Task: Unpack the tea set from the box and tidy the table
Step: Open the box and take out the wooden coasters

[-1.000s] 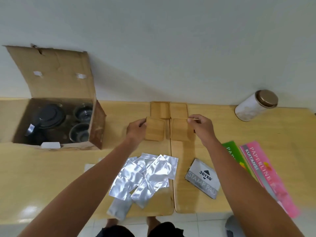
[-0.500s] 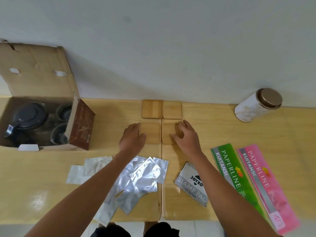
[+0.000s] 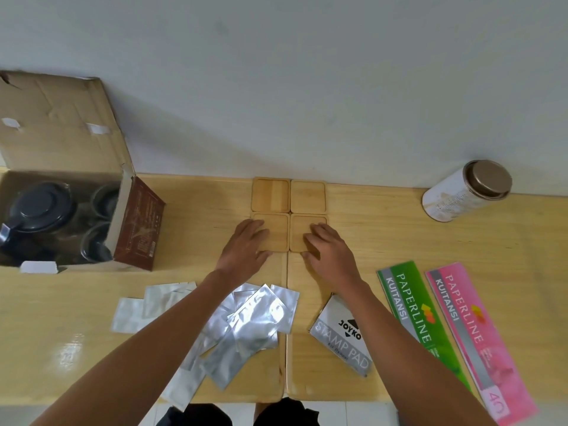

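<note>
Both hands have come down since a second ago: then they held the two near coasters by the edges, now they lie flat on them. At far left the open cardboard box [image 3: 66,149] stands on the wooden surface [image 3: 399,241] against the wall, and inside it sit a dark teapot [image 3: 38,210] and two dark cups [image 3: 104,198] (only their tops show). Near its front corner lie white packets [image 3: 147,305], and beside them a loose pile of silver foil pouches [image 3: 255,321]. Further back, four square wooden coasters [image 3: 307,196] form a two-by-two block, edges touching. The left hand [image 3: 246,250] rests palm down on the near left coaster, fingers spread, its grip released and holding nothing. The right hand [image 3: 329,253] rests likewise on the near right coaster, open and flat. Under the right forearm lies a grey Joyko stamp pad box [image 3: 341,336]. Right of it lie a green Paperline receipt book [image 3: 408,305] and a pink one [image 3: 467,327], side by side. At the far right a white canister [image 3: 455,195] with a bronze lid stands near the wall.
</note>
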